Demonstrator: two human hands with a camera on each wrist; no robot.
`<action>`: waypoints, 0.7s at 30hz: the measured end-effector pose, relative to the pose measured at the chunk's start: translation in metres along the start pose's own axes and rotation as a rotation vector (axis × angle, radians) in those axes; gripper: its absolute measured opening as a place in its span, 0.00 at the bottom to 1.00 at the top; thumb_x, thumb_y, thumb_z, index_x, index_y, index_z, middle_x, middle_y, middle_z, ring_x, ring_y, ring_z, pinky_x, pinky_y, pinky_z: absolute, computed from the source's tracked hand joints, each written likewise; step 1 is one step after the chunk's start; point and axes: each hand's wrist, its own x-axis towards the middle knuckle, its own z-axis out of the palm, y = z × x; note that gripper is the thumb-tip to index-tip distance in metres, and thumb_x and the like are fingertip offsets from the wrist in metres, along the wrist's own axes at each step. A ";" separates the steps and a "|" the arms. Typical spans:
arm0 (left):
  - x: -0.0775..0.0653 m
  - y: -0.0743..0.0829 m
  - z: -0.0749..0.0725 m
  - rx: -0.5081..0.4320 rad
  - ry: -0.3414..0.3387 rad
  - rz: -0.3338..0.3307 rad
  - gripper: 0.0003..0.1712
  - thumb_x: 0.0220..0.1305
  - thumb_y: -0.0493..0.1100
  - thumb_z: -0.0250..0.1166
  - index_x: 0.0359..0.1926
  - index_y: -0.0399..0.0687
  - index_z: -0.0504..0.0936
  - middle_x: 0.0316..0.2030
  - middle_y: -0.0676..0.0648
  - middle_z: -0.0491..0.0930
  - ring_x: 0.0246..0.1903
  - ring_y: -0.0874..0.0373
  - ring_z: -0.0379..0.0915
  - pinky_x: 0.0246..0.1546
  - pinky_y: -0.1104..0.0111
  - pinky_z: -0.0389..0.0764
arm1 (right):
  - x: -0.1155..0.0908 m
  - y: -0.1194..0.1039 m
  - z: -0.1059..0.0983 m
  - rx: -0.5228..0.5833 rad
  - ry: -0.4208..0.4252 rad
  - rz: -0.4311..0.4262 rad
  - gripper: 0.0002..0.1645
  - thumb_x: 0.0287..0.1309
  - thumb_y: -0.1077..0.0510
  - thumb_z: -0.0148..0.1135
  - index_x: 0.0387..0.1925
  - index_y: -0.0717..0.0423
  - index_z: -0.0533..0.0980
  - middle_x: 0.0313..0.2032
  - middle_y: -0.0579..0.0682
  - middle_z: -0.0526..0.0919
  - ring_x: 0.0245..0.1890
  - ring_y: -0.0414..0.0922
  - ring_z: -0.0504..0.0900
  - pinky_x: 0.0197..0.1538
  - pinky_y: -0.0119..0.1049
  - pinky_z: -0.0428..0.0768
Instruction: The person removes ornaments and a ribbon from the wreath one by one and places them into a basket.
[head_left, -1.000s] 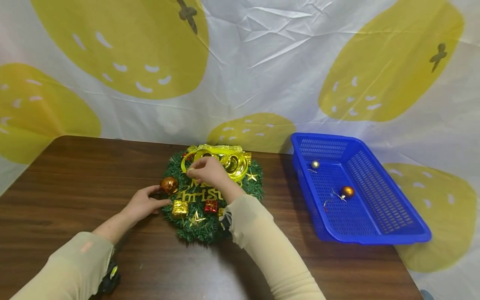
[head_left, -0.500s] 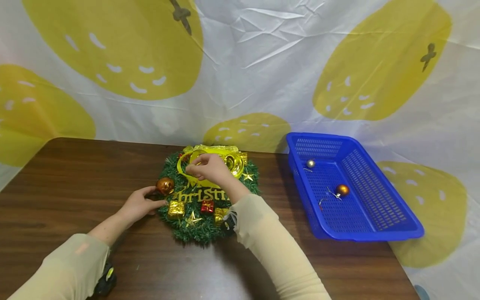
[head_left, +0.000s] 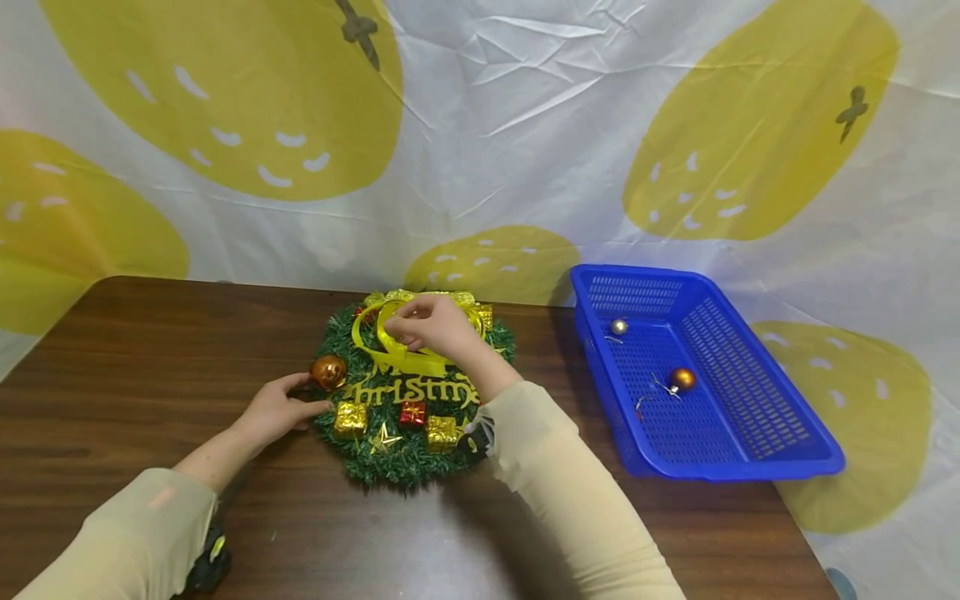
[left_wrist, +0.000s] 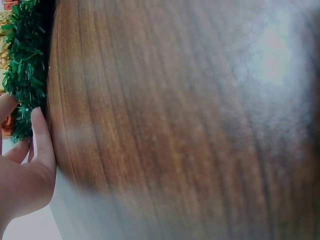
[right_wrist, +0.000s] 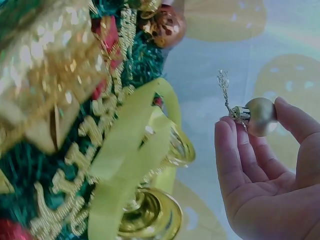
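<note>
A green tinsel Christmas wreath with gold lettering lies on the brown table. At its left edge my left hand holds the rim between thumb and fingers, beside a copper bauble. In the left wrist view, the fingers reach round the tinsel, partly cut off by the frame. Above the upper part of the wreath, my right hand pinches a small gold bauble by its sides, with a twisted wire loop sticking out. Yellow ribbon and gold bells sit below that hand.
To the right stands a blue plastic basket holding a small silvery bauble and an orange bauble. Gift-box ornaments and a gold star decorate the wreath. A patterned cloth hangs behind the table.
My right hand has shifted right and slightly up over the wreath, uncovering more of the yellow ribbon and lettering. The left hand keeps its place at the rim. The head view has turned slightly.
</note>
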 end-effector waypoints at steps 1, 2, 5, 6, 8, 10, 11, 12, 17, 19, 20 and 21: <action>0.000 0.000 0.000 0.000 0.001 0.001 0.44 0.62 0.43 0.62 0.67 0.22 0.50 0.63 0.22 0.55 0.41 0.53 0.77 0.37 0.64 0.85 | -0.001 -0.001 -0.002 0.002 0.000 -0.006 0.14 0.57 0.54 0.64 0.42 0.58 0.79 0.36 0.53 0.83 0.45 0.60 0.79 0.51 0.49 0.81; 0.000 0.000 0.000 0.000 0.000 0.001 0.44 0.62 0.43 0.62 0.67 0.22 0.50 0.63 0.22 0.55 0.41 0.53 0.78 0.37 0.64 0.85 | -0.001 -0.001 -0.005 0.004 -0.001 -0.009 0.14 0.57 0.54 0.64 0.42 0.58 0.79 0.36 0.54 0.83 0.46 0.61 0.79 0.51 0.49 0.81; 0.000 0.000 0.000 0.004 -0.002 -0.002 0.44 0.62 0.43 0.62 0.67 0.22 0.49 0.64 0.22 0.55 0.41 0.53 0.78 0.38 0.64 0.85 | -0.004 -0.004 -0.013 0.001 0.008 -0.010 0.15 0.58 0.53 0.63 0.43 0.59 0.79 0.37 0.55 0.83 0.45 0.60 0.79 0.51 0.49 0.81; 0.000 0.000 0.001 0.003 -0.002 -0.004 0.44 0.62 0.43 0.62 0.68 0.22 0.49 0.64 0.23 0.55 0.42 0.51 0.77 0.38 0.64 0.85 | -0.005 -0.004 -0.016 0.003 0.013 -0.009 0.16 0.58 0.53 0.63 0.44 0.58 0.78 0.37 0.55 0.83 0.45 0.59 0.80 0.51 0.49 0.81; 0.000 0.000 0.001 0.004 -0.003 -0.005 0.44 0.62 0.43 0.62 0.68 0.22 0.49 0.64 0.23 0.54 0.45 0.48 0.77 0.38 0.64 0.84 | -0.007 -0.006 -0.022 0.002 0.022 -0.017 0.16 0.58 0.53 0.63 0.45 0.59 0.78 0.38 0.56 0.83 0.44 0.58 0.80 0.51 0.49 0.81; 0.000 0.000 0.001 0.004 -0.002 -0.002 0.44 0.62 0.43 0.62 0.68 0.22 0.49 0.64 0.23 0.54 0.48 0.44 0.75 0.38 0.64 0.84 | -0.009 -0.008 -0.028 0.004 0.039 -0.024 0.17 0.58 0.53 0.64 0.45 0.59 0.78 0.39 0.56 0.82 0.43 0.57 0.81 0.50 0.47 0.82; 0.000 0.001 0.001 0.003 -0.003 -0.001 0.44 0.62 0.43 0.62 0.68 0.22 0.49 0.64 0.23 0.54 0.49 0.42 0.73 0.39 0.64 0.84 | -0.010 -0.009 -0.032 0.000 0.048 -0.030 0.16 0.58 0.53 0.63 0.45 0.59 0.79 0.39 0.56 0.82 0.43 0.56 0.81 0.49 0.45 0.83; 0.000 0.001 0.001 0.001 -0.002 0.000 0.44 0.62 0.43 0.62 0.67 0.22 0.49 0.64 0.23 0.54 0.50 0.40 0.72 0.39 0.64 0.84 | -0.011 -0.010 -0.035 -0.008 0.058 -0.035 0.16 0.58 0.54 0.63 0.44 0.59 0.79 0.39 0.56 0.82 0.42 0.56 0.81 0.48 0.43 0.84; 0.000 0.001 0.001 -0.008 -0.003 0.001 0.43 0.63 0.43 0.62 0.68 0.23 0.50 0.64 0.23 0.55 0.52 0.38 0.71 0.39 0.64 0.84 | -0.016 -0.011 -0.051 -0.013 0.094 -0.040 0.18 0.58 0.54 0.63 0.45 0.61 0.78 0.43 0.58 0.82 0.38 0.51 0.82 0.43 0.35 0.85; -0.001 0.001 0.001 -0.006 -0.005 -0.002 0.44 0.63 0.43 0.62 0.68 0.22 0.49 0.64 0.23 0.54 0.53 0.37 0.70 0.39 0.64 0.84 | -0.017 -0.010 -0.057 -0.007 0.103 -0.038 0.19 0.58 0.54 0.63 0.47 0.62 0.78 0.45 0.59 0.82 0.38 0.51 0.82 0.44 0.37 0.85; -0.001 0.001 0.001 -0.004 -0.005 -0.002 0.44 0.63 0.43 0.62 0.68 0.22 0.49 0.64 0.23 0.54 0.53 0.36 0.70 0.39 0.64 0.84 | -0.018 -0.010 -0.060 -0.002 0.106 -0.038 0.20 0.58 0.54 0.63 0.47 0.63 0.77 0.45 0.59 0.81 0.38 0.52 0.82 0.45 0.38 0.84; -0.001 0.001 0.001 -0.002 -0.006 -0.005 0.44 0.63 0.43 0.62 0.68 0.23 0.49 0.65 0.23 0.54 0.54 0.36 0.69 0.40 0.64 0.84 | -0.018 -0.009 -0.063 -0.001 0.112 -0.034 0.20 0.58 0.54 0.63 0.48 0.63 0.77 0.45 0.59 0.81 0.39 0.53 0.82 0.45 0.39 0.84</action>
